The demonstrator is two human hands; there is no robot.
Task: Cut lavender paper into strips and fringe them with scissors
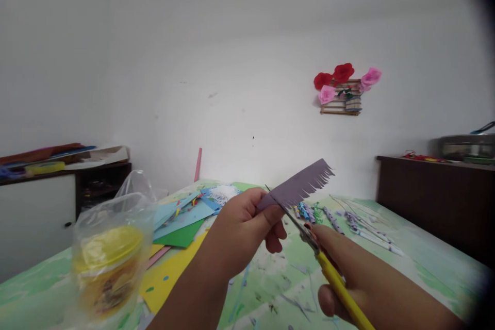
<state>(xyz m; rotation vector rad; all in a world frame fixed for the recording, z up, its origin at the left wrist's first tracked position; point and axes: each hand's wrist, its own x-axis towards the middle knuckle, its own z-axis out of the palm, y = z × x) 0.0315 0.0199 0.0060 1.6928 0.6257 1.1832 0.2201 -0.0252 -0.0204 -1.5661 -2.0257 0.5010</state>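
I've got one purple paper strip (299, 188) pinched in my left hand (242, 221), thumb on top, fingers curled under, held up above the table (425, 263) at abt mid-frame. Strip tilts up to the right, its far edge already cut into a fringe. My right hand (348, 278) comes in from lower right, closed round the yellow handles of one pair of scissors (309, 240); blades point up-left and meet the strip's lower edge just beside my left thumb. Left forearm runs in from the bottom, wrist bent slightly.

Past the hands: a row of rolled paper sticks (359, 227) on the table, too blurred to count. Left of them, coloured paper sheets (181, 221), blue, green, yellow at least. Near left, one yellow-lidded tub in a clear bag (110, 258). On the wall, a stick frame w/ four paper roses (344, 87), 2 red, 2 pink.
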